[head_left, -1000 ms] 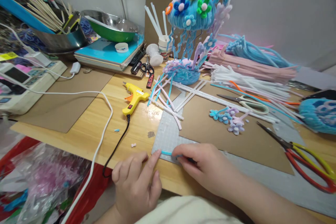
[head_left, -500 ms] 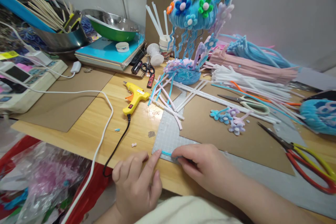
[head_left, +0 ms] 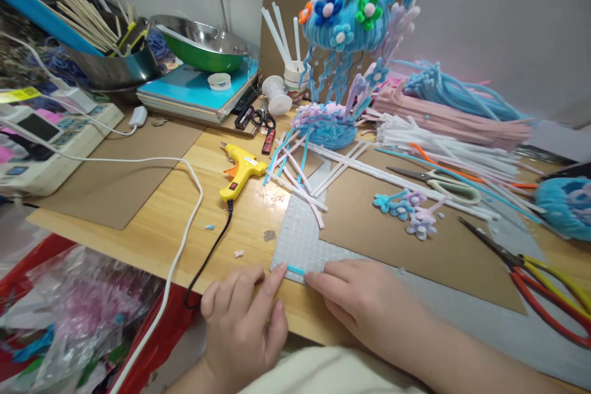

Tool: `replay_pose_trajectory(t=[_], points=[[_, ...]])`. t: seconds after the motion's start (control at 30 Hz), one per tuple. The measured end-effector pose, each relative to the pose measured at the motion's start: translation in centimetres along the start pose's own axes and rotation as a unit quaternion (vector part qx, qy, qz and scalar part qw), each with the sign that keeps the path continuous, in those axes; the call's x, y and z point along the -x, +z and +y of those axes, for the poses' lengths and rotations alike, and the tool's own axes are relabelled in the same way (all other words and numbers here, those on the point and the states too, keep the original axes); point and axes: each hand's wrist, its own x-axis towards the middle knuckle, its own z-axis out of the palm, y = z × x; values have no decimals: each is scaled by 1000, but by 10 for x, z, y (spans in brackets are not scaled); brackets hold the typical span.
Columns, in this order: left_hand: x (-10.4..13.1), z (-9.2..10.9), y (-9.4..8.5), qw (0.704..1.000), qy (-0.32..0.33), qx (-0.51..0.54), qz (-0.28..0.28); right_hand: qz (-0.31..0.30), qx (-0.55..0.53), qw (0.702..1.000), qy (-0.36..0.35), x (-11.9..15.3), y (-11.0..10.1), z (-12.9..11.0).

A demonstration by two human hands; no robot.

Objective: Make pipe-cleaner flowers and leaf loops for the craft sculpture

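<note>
A short blue strip [head_left: 296,269] lies flat on the grey cutting mat [head_left: 302,234] near the table's front edge. The index fingertip of my left hand [head_left: 249,311] touches its left end, with the other fingers loosely curled and the thumb apart. At the strip's right end are the fingertips of my right hand [head_left: 360,292], pointing left, its thumb hidden beneath. A yellow glue gun [head_left: 242,169] rests beyond my left hand. Small blue and lilac fuzzy flowers [head_left: 410,212] lie on brown cardboard [head_left: 369,221] to the right.
Red-and-yellow scissors [head_left: 521,261] lie at the right, pale-handled scissors [head_left: 450,186] behind them. A blue jellyfish figure [head_left: 346,24] stands at the back. Loose strips [head_left: 300,172] lie mid-table. A white cable [head_left: 187,228] and the glue gun's black cord [head_left: 212,252] cross the left side.
My right hand's fingers have flattened toward the mat, the index fingertip now at the strip's right end. My left hand keeps its place by the strip. The whole view has shifted slightly.
</note>
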Motion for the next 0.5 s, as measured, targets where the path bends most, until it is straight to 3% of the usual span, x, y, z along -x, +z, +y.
replay_pose_trajectory(t=[0.5], points=[[0, 3, -3, 1000, -11, 12, -9, -28, -21, 999, 13, 5, 4, 1]])
